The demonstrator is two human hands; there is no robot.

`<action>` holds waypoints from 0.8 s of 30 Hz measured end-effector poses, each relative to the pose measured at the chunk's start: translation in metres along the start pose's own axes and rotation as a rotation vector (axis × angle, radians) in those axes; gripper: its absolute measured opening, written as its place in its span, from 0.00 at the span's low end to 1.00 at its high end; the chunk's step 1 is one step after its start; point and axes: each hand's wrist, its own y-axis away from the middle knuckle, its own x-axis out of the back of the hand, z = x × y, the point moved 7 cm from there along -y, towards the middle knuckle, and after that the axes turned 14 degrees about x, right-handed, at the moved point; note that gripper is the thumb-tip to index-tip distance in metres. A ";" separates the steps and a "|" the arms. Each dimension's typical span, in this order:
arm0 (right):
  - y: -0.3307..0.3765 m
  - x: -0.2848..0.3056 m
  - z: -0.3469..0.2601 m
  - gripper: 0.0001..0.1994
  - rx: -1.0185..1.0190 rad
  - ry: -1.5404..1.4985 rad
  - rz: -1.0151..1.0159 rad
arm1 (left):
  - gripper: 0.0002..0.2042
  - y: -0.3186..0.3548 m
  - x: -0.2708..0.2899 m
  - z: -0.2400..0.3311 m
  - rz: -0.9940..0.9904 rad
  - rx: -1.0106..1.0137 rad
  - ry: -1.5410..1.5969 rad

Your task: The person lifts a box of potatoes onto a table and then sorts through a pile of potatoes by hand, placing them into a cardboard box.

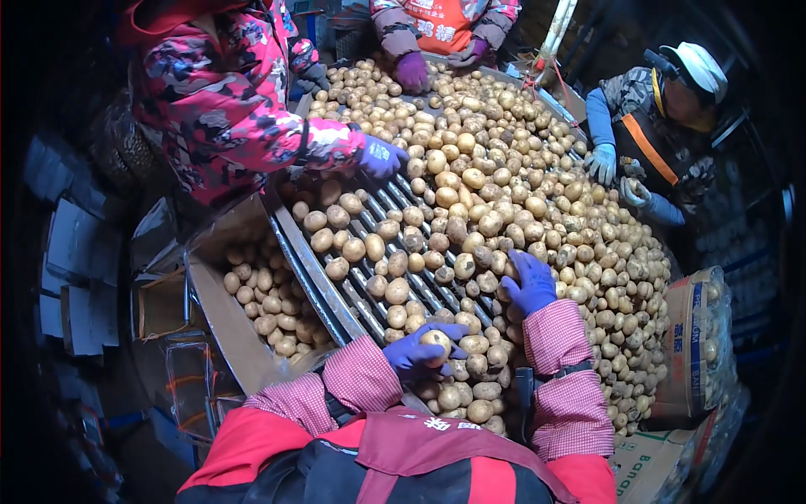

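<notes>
Left grip (417, 351): closed round one pale potato (435, 340), low near the sorting bed's near end.
Potato axis: roundish; long axis cannot be told.
Right grip (531, 283): fingers spread flat on the potato heap (537, 193), holding nothing.
Roller bed (369, 290): bars run crosswise; thinly covered at left, open room there.
Edges: metal rail (306, 269) at left, beside a box of potatoes (260, 298).
Others: gloved hand (379, 156) reaching in upper left.

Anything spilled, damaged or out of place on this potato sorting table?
Nothing stands out. Potatoes lie on the roller table; the left hand holds one, the right hand rests on the heap. More fill the box.
</notes>
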 end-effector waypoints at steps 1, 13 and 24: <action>-0.002 -0.012 0.008 0.27 -0.022 -0.118 -0.096 | 0.29 0.001 -0.001 -0.001 -0.103 0.001 0.148; -0.112 -0.029 -0.010 0.30 0.070 -0.235 -0.149 | 0.41 -0.003 0.005 0.022 -0.438 -0.124 0.732; -0.061 -0.018 0.012 0.26 -0.158 -0.287 -0.120 | 0.20 0.007 0.026 0.026 0.091 -0.246 0.140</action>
